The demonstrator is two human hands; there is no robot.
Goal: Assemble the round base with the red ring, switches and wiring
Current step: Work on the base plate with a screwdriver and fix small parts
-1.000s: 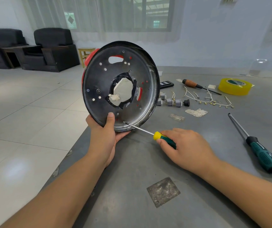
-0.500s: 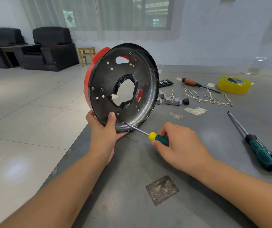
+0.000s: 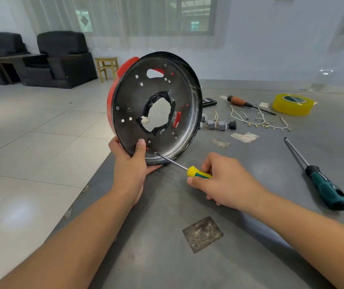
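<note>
The round dark metal base (image 3: 129,97) stands on edge at the grey table's left side, its underside facing me, with a jagged central hole. The red ring (image 3: 110,101) shows behind its left rim. My left hand (image 3: 131,163) grips the base's lower edge, thumb pressed on the plate. My right hand (image 3: 223,180) holds a small yellow-and-green screwdriver (image 3: 196,173), its tip touching a screw near the base's bottom rim. Grey switches (image 3: 219,124) and loose white wires (image 3: 258,119) lie on the table behind.
A large teal-handled screwdriver (image 3: 325,184) lies at the right. Farther back are an orange-handled screwdriver (image 3: 240,101), a yellow tape roll (image 3: 294,105) and a small black device (image 3: 208,101). The table's left edge (image 3: 96,176) drops to a tiled floor.
The base has turned so its face points more to the right and more red ring shows on the left. My right hand and the screwdriver stay at the bottom screw.
</note>
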